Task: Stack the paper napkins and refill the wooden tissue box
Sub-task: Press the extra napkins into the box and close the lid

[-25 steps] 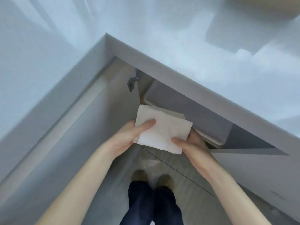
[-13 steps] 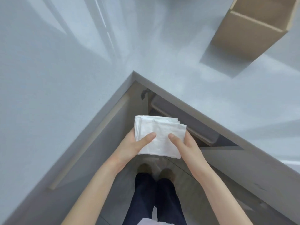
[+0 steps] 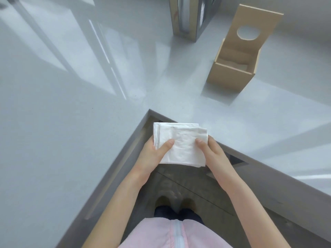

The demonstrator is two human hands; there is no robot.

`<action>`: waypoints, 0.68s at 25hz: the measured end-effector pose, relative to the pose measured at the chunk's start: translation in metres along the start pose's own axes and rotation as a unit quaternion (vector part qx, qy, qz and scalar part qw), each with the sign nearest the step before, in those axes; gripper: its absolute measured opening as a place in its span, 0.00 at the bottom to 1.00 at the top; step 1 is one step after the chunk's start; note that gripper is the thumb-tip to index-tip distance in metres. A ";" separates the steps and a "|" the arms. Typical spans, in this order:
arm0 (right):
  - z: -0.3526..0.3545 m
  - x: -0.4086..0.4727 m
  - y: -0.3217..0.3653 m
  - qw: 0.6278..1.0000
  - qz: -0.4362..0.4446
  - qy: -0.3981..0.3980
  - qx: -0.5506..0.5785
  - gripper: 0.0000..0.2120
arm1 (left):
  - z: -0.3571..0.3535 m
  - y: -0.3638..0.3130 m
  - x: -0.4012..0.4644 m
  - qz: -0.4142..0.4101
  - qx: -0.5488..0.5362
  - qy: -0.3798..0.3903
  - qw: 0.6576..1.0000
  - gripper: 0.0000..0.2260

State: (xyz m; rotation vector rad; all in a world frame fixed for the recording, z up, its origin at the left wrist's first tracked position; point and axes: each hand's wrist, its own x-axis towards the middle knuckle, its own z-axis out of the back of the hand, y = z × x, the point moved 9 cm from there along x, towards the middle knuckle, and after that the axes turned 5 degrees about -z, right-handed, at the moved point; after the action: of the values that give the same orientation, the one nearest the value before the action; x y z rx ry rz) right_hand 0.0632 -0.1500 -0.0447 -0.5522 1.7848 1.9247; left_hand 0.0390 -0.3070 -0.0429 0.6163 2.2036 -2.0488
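A stack of white paper napkins [image 3: 180, 140] is held between both hands just over the inner corner of the grey L-shaped counter [image 3: 71, 122]. My left hand [image 3: 154, 154] grips the stack's left edge, thumb on top. My right hand [image 3: 213, 151] grips the right edge the same way. The wooden tissue box [image 3: 231, 76] stands on the counter at the upper right, its top uncovered. Its lid [image 3: 254, 27], with a round hole, leans upright against the far side of the box.
A wooden-sided holder with a dark panel [image 3: 188, 17] stands at the back of the counter, left of the box. Below the counter edge are grey cabinet fronts [image 3: 268, 185], the floor and my feet [image 3: 175, 201].
Both hands lifted the napkin stack from the cupboard opening below up to counter-edge height. The view tilted up, so the wooden box with its lid and the holder came into sight.
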 end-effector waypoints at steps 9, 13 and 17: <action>0.048 0.011 0.030 0.998 -0.007 -0.029 0.061 0.12 | -0.036 -0.037 0.038 0.003 -0.016 0.026 1.000 0.10; 0.079 0.030 0.054 0.999 0.007 -0.046 0.007 0.13 | -0.059 -0.054 0.069 -0.004 -0.003 0.025 1.000 0.09; 0.108 0.053 0.078 0.999 0.023 -0.047 -0.006 0.12 | -0.085 -0.073 0.100 -0.010 0.010 0.026 1.000 0.12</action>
State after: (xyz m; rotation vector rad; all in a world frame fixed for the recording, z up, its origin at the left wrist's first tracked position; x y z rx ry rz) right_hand -0.0231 -0.0438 -0.0029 -0.4205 1.7428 1.9591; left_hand -0.0586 -0.2030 0.0030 0.6601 2.2283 -2.0905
